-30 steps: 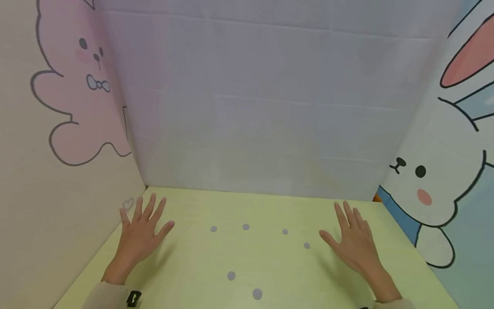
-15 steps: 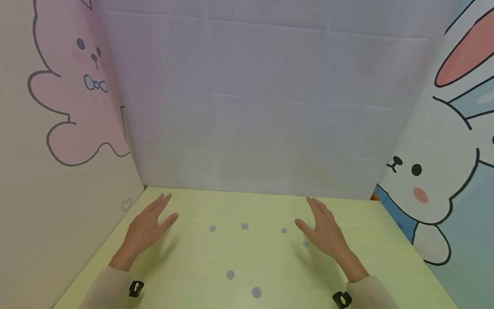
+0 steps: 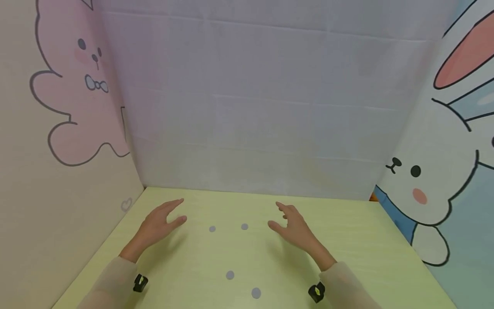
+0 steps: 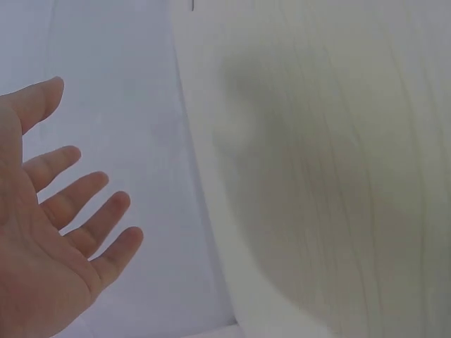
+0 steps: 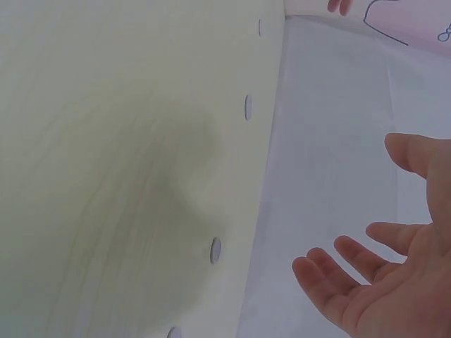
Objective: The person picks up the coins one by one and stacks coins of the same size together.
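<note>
My left hand point(image 3: 156, 225) hovers over the left part of a pale yellow table point(image 3: 200, 257), its shadow falling below it. In the left wrist view its fingers point(image 4: 116, 246) are spread and slightly bent, with nothing in them. Facing it from the right, my right hand point(image 3: 296, 228) also hangs above the table and holds nothing. The right wrist view shows its thumb apart from loosely bent fingers point(image 5: 320, 278). Flat grey dots lie between the hands, such as one far dot point(image 3: 245, 226) and one near dot point(image 3: 256, 293). Other dots at right are hidden behind my right hand in the head view.
A whitish cloth wall point(image 3: 247, 107) closes off the table's back edge. On the left panel is a pink cartoon animal point(image 3: 85, 107); on the right panel, a white cartoon rabbit point(image 3: 436, 189). Black wrist devices point(image 3: 317, 292) sit at both sleeves.
Both hands have moved inward toward each other, the right one farther. Their spread fingers have turned from pointing forward to facing inward and bent a little.
</note>
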`<state>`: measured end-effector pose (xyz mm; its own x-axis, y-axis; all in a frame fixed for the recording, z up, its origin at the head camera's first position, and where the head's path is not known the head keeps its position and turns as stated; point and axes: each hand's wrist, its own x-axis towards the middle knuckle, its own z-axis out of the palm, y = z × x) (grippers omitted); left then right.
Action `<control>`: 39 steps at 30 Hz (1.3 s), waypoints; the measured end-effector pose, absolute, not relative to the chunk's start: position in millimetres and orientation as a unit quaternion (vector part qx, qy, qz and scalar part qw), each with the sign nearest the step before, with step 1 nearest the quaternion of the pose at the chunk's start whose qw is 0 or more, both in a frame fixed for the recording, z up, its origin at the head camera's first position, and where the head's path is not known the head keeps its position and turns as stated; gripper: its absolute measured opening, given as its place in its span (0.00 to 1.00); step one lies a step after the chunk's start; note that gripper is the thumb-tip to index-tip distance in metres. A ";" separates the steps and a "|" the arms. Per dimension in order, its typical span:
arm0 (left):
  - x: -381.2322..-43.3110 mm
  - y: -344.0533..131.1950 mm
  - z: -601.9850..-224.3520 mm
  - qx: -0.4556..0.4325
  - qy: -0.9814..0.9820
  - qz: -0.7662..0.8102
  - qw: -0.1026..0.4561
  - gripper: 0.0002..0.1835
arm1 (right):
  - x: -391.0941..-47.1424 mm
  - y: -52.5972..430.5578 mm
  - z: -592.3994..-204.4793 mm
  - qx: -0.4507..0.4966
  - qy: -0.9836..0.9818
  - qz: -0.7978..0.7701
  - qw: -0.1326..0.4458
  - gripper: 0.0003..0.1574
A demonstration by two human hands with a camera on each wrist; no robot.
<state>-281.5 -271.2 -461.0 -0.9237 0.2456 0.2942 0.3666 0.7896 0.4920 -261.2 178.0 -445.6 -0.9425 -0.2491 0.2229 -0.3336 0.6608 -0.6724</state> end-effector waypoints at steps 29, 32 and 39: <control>-303.4 -245.3 -476.6 -0.215 -0.932 -0.290 0.016 0.29 | -288.7 74.0 -462.7 0.265 -0.905 0.328 -0.047 0.39; -305.9 -242.6 -479.3 -0.214 -0.934 -0.287 0.008 0.28 | -291.6 63.2 -464.9 0.268 -0.912 0.306 -0.050 0.38; -307.5 -232.0 -481.0 -0.190 -0.937 -0.292 -0.015 0.23 | -294.0 45.8 -467.4 0.260 -0.924 0.274 -0.055 0.34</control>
<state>-307.5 -232.0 -481.0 -0.9276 0.3645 0.0823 0.3466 0.7572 0.5536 -294.0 45.8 -467.4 -0.8588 -0.5108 0.0401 -0.4503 0.7151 -0.5346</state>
